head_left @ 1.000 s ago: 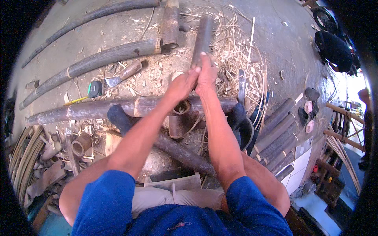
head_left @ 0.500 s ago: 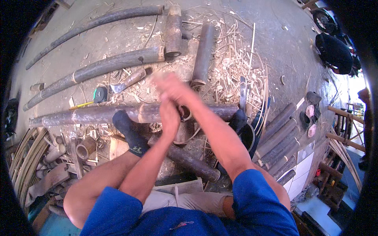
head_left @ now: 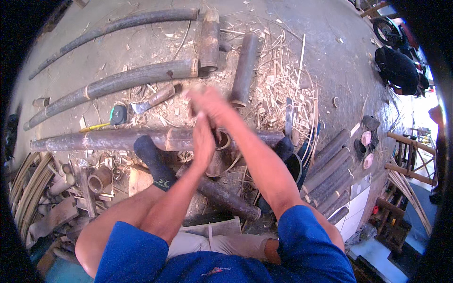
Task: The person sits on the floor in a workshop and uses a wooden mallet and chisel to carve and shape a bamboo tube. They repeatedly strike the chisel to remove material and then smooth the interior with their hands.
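- Right hand (head_left: 208, 104) overlaps the left hand (head_left: 204, 141), blurred; whether either grips anything, I cannot tell
- Open-ended bamboo tube (head_left: 228, 140) just right of the left hand
- Long pole (head_left: 113, 139) passes beneath the left hand, socked feet (head_left: 150, 154) near it, perhaps to check rolling
- Knife (head_left: 153, 99) and tape measure (head_left: 119, 114) left of the hands, probably for easy reach
- Shavings (head_left: 279, 89) right of the hands litter the grey floor (head_left: 330, 59); a wheel (head_left: 387, 31) far right beyond

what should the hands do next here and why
Perhaps hold the right hand still and check the grip: it is blurred, close against the left hand, so whether either holds anything is unclear, and the left hand overlaps the long bamboo pole in this view.
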### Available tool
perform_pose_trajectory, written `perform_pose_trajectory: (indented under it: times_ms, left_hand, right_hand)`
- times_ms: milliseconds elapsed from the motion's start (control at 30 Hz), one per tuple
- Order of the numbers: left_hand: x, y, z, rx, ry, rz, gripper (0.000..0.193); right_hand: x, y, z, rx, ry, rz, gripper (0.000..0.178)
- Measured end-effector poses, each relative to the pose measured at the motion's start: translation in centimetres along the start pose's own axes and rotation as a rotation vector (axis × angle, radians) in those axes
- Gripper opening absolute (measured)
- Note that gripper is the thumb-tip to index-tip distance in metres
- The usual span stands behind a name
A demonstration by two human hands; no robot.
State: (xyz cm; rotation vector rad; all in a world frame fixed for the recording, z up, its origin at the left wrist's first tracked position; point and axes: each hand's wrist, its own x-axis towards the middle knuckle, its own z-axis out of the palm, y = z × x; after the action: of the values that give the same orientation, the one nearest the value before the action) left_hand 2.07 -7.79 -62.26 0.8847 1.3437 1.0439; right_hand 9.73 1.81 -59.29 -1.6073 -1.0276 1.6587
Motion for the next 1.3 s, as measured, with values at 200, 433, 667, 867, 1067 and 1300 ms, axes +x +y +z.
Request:
perform_pose_trajectory:
  times_ms: [200, 433, 667, 867, 1067, 1300]
  left_hand:
    - [3.8, 2.0, 1.5, -0.137, -0.023, -0.346, 0.076]
    - [3.6, 0.9, 2.5, 0.071, -0.116, -0.304, 0.079]
    - [3.4, 1.7, 3.8, 0.485, -0.844, -0.110, 0.098]
    - [2.4, 2.4, 2.9, 0.545, -0.687, -0.224, 0.093]
    - [4.1, 1.1, 2.1, -0.215, -0.344, -0.407, 0.072]
    - [3.3, 0.7, 3.3, 0.418, -0.726, -0.307, 0.095]
  right_hand:
    - [2.8, 0.2, -1.5, 0.096, -0.046, -0.179, 0.033]
    - [3.3, 2.6, -2.6, 0.151, 0.191, -0.090, 0.030]
    - [-8.1, 5.1, -4.8, 0.679, 0.877, -0.253, 0.026]
    - [-7.2, 2.5, -4.5, 0.577, 0.735, -0.195, 0.026]
    - [0.6, 1.2, -3.5, 0.015, 0.273, -0.150, 0.033]
    - [-5.6, 5.3, -5.9, 0.482, 0.761, -0.329, 0.021]
